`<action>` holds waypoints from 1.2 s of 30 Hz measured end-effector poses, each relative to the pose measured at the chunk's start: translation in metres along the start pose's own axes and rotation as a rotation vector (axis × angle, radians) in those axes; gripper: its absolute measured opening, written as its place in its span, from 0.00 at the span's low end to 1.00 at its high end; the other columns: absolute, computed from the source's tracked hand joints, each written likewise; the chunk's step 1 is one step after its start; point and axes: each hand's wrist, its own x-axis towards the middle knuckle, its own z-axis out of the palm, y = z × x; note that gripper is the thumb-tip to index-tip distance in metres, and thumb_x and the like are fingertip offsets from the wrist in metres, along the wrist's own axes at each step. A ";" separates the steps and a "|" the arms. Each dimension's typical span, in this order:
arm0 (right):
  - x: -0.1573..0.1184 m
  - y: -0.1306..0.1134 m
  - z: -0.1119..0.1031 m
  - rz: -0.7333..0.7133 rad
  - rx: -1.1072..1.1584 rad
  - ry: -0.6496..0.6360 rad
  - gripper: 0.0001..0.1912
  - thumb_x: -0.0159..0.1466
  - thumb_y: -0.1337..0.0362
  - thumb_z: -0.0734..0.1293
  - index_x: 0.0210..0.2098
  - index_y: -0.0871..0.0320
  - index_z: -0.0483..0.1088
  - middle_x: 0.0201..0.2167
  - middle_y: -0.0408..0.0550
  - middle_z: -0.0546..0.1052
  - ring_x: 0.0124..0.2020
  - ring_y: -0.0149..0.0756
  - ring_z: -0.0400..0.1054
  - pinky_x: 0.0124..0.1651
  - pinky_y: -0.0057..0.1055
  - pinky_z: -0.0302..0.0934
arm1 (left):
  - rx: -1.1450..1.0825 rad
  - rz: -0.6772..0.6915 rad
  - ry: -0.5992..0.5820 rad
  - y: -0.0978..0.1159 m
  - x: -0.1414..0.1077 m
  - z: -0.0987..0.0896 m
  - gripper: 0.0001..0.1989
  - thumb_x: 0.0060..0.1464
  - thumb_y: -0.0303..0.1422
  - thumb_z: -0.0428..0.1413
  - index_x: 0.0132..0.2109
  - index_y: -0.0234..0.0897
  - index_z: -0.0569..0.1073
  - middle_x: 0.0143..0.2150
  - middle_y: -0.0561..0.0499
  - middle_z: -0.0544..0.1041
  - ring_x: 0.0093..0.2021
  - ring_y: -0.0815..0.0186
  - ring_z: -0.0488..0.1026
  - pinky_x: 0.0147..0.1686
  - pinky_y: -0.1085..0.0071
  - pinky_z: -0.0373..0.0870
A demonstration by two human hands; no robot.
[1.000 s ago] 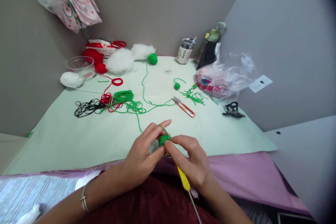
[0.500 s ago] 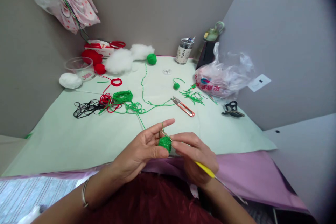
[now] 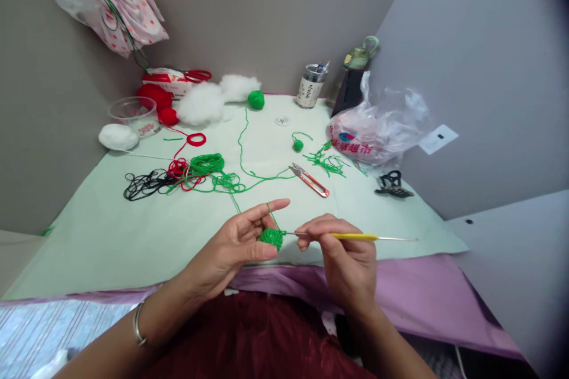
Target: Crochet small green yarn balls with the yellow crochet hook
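Near the front edge of the table, my left hand (image 3: 235,243) pinches a small green crochet piece (image 3: 271,238) between thumb and fingers. Its index finger is stretched out, with a strand of green yarn (image 3: 272,214) looped over it and running down to the piece. My right hand (image 3: 342,249) grips a crochet hook (image 3: 355,237) by its yellow handle. The hook lies nearly level, its left tip at the right edge of the crochet piece, where a green loop sits on it. The other metal end points right, over the table.
Thread snips (image 3: 310,180) lie just beyond my hands, near green yarn scraps (image 3: 329,160). Tangled green yarn (image 3: 208,164) and black cord (image 3: 149,183) spread at left. White stuffing (image 3: 202,103), a pen holder (image 3: 312,86), a plastic bag (image 3: 373,130) and a hair claw (image 3: 394,184) stand or lie farther around.
The hook has swung from a steep slant to nearly level, and its tip has moved out to the piece's right edge. My left hand has shifted slightly left with the crochet piece.
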 end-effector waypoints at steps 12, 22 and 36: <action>0.002 0.002 0.012 0.108 0.114 0.085 0.07 0.69 0.62 0.71 0.39 0.53 0.84 0.35 0.45 0.84 0.32 0.30 0.78 0.37 0.26 0.74 | 0.088 0.136 0.063 -0.010 0.005 -0.001 0.36 0.45 0.30 0.75 0.61 0.57 0.78 0.39 0.56 0.68 0.42 0.69 0.68 0.43 0.72 0.65; 0.005 -0.003 0.008 0.158 0.187 0.098 0.06 0.67 0.60 0.74 0.37 0.54 0.85 0.32 0.46 0.84 0.28 0.29 0.78 0.33 0.24 0.73 | -0.009 0.033 0.034 -0.003 0.005 -0.006 0.32 0.45 0.33 0.74 0.59 0.48 0.81 0.40 0.52 0.71 0.40 0.67 0.68 0.40 0.72 0.63; 0.007 -0.003 0.014 0.209 0.237 0.081 0.06 0.67 0.58 0.74 0.37 0.52 0.84 0.31 0.43 0.83 0.29 0.27 0.75 0.33 0.24 0.69 | 0.027 0.081 0.012 -0.002 0.006 -0.004 0.23 0.58 0.36 0.66 0.60 0.43 0.80 0.43 0.49 0.78 0.46 0.63 0.71 0.52 0.67 0.63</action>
